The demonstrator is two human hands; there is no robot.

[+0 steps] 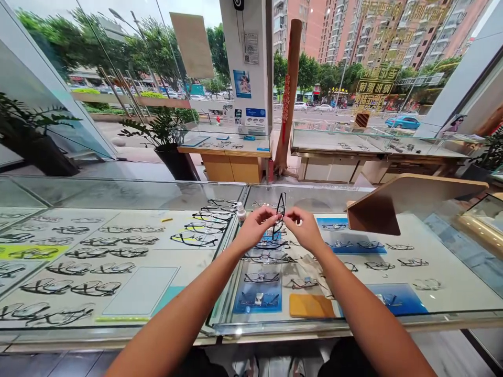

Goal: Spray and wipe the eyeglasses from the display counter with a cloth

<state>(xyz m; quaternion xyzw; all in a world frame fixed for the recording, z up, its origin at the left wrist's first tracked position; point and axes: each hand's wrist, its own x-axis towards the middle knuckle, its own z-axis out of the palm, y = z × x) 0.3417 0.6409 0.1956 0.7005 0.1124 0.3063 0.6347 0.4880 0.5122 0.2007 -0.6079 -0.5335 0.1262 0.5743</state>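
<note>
A pair of black-framed eyeglasses (282, 203) is held up over the glass display counter, turned on end so its rim stands upright. My left hand (258, 225) pinches it from the left with thumb and fingers. On the other side, my right hand (303, 226) grips it with its fingertips. Just left of my left hand, a small white spray bottle (241, 213) stands on the counter glass. Below my hands, several eyeglasses (261, 277) lie in the case, with a yellow-orange cloth or pouch (311, 306) near the front edge.
Rows of eyeglasses (100, 241) fill the left case, near a pale blank board (141, 291). A brown wooden stand (373, 214) rises on the right counter. Beyond are a potted plant (173, 152), a wooden post (290, 94) and further display cases (338, 139) by the windows.
</note>
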